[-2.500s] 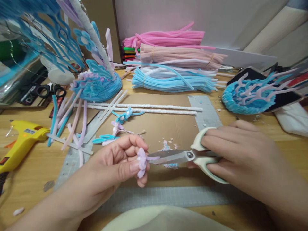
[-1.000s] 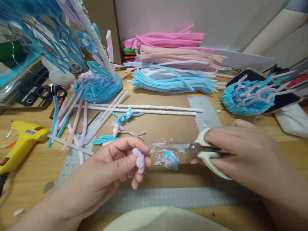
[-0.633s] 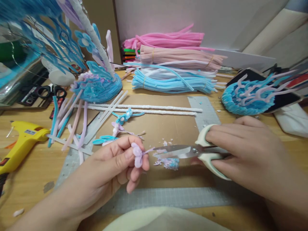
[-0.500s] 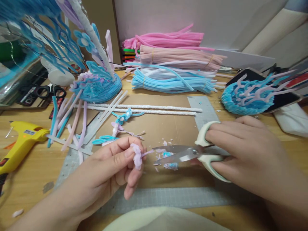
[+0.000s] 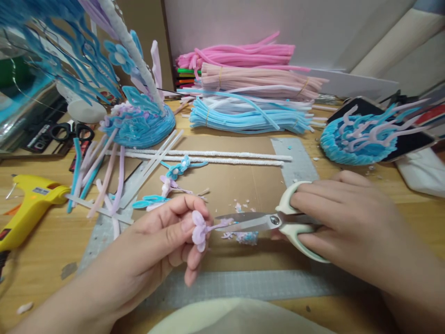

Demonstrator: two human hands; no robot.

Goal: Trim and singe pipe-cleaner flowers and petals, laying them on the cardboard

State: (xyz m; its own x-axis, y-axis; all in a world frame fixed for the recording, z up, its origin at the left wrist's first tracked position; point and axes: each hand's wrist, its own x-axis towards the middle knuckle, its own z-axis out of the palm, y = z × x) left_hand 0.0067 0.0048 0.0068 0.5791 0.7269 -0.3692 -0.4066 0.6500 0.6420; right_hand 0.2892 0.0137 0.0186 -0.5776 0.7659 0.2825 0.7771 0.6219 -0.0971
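L hand (image 5: 170,232) is held near ctr. – thumb (image 5: 179,229) set opp. the bent index finger (image 5: 193,204) in a pinch, lower fingers loosely curled. L forearm (image 5: 83,283) is angled in from bottom L. R hand (image 5: 344,218) is turned back-up, fingers curled in a grip – R forearm (image 5: 413,264) slanted in from lower R.

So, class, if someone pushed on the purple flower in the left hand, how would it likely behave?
The flower is probably light: the left hand holds it in a pinch. Its fuzzy petals would likely squash. The thin stem juts out straight, so may resist drooping.
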